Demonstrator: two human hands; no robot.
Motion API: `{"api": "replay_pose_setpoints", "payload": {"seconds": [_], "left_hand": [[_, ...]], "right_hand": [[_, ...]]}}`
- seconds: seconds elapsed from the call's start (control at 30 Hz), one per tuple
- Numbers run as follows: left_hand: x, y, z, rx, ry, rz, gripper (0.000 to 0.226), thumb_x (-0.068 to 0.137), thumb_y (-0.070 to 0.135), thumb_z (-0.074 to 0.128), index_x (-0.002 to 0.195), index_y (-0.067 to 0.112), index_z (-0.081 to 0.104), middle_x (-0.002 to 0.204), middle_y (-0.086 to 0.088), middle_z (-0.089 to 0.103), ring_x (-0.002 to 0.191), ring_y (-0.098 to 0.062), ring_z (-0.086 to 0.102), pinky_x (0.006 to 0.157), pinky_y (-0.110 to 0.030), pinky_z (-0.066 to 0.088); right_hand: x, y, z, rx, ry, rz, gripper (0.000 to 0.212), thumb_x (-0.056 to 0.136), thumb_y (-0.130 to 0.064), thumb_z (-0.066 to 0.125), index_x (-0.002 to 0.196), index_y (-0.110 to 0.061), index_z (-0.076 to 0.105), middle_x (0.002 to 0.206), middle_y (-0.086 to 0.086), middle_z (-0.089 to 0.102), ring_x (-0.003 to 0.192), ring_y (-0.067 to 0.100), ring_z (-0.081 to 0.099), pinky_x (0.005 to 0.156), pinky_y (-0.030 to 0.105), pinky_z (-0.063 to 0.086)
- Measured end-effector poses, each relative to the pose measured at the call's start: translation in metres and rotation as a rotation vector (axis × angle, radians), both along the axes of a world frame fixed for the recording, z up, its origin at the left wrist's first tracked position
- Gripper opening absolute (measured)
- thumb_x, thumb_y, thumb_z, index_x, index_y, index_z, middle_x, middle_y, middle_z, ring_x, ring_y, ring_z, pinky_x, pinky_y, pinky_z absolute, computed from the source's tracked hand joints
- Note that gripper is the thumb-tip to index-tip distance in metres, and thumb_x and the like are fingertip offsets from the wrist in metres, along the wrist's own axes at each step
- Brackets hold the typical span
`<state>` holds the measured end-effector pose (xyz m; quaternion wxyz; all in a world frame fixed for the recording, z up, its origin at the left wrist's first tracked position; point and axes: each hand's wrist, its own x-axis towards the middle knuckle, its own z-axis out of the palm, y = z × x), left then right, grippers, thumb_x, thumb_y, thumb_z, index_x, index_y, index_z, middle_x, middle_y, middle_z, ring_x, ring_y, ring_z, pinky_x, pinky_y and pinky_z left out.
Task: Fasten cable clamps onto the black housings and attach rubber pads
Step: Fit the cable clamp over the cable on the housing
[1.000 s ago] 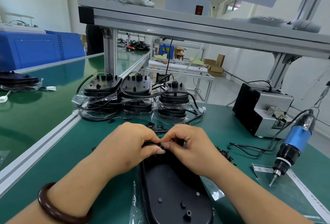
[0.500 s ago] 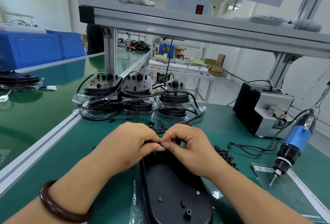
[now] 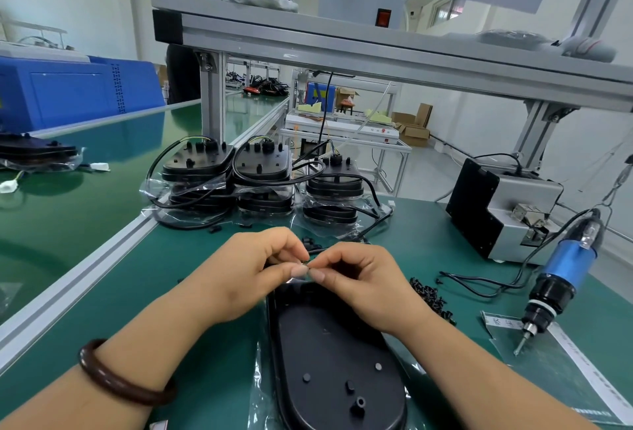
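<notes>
- At the middle of the green bench (image 3: pixel 102 309), just over the far end of a black housing (image 3: pixel 329 361), we are holding both hands together, fingertips meeting.
- We are curling the left hand (image 3: pixel 246 272) and pinching a small part (image 3: pixel 308 266) between thumb and forefinger.
- The right hand (image 3: pixel 363 279) is pinching the same part from the other side, its remaining fingers folded in. The part is too small for us to tell what it is.
- The housing is lying flat with its pegged face up, on a clear plastic bag (image 3: pixel 260 378), its long side running away from us.
- We are wearing a dark bracelet (image 3: pixel 120 381) on the left wrist.
- Beyond the hands, three stacks of housings (image 3: pixel 260 183) with cables are sitting in clear bags beside the bench rail.
- Near the right wrist, a heap of small black pieces (image 3: pixel 428 296) is lying on the bench.
- Further right, a blue screwdriver (image 3: pixel 565 268) is hanging tip down over a printed sheet (image 3: pixel 582 371), and a grey machine (image 3: pixel 507 213) is standing behind it.
</notes>
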<state>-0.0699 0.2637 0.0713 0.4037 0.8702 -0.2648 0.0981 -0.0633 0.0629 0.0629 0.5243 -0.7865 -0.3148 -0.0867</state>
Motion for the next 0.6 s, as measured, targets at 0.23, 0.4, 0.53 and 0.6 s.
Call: {"api": "replay_pose_setpoints", "payload": {"seconds": [0.23,0.4,0.53,0.6], "left_hand": [[-0.0022,-0.0033,-0.0031,0.455,0.069,0.092,0.065,0.08,0.06,0.06,0.136,0.044,0.03,0.128,0.028,0.045,0.127,0.003,0.037,0.117,-0.042,0.011],[-0.0023,-0.0037,-0.0024,0.413,0.146,0.069,0.049,0.081,0.058,0.061,0.122,0.051,0.036,0.121,0.035,0.043,0.124,0.008,0.035,0.115,-0.053,0.001],[-0.0013,-0.0039,-0.0036,0.392,0.16,0.046,0.035,0.08,0.059,0.061,0.105,0.055,0.037,0.112,0.038,0.044,0.117,0.014,0.038,0.114,-0.054,0.001],[-0.0009,-0.003,-0.003,0.4,0.144,0.075,0.036,0.079,0.06,0.061,0.106,0.054,0.038,0.113,0.034,0.046,0.116,0.012,0.04,0.114,-0.052,0.002]], "right_hand": [[0.0016,0.0022,-0.0017,-0.189,-0.142,-0.101,0.008,0.083,-0.004,0.072,0.087,-0.01,0.076,0.086,-0.004,0.07,0.084,0.002,0.064,0.08,0.018,0.049],[0.0027,-0.0006,0.002,-0.339,-0.251,-0.082,0.006,0.084,-0.007,0.07,0.085,-0.011,0.075,0.085,0.001,0.07,0.081,0.013,0.064,0.077,0.031,0.051],[0.0007,-0.0025,0.0055,-0.395,-0.313,-0.027,0.006,0.084,-0.005,0.068,0.081,-0.009,0.072,0.087,0.003,0.069,0.083,0.014,0.064,0.077,0.033,0.051],[0.0005,-0.0045,0.0079,-0.431,-0.337,0.0,0.006,0.084,-0.006,0.067,0.08,-0.007,0.071,0.091,0.003,0.069,0.085,0.013,0.063,0.078,0.029,0.051]]}}
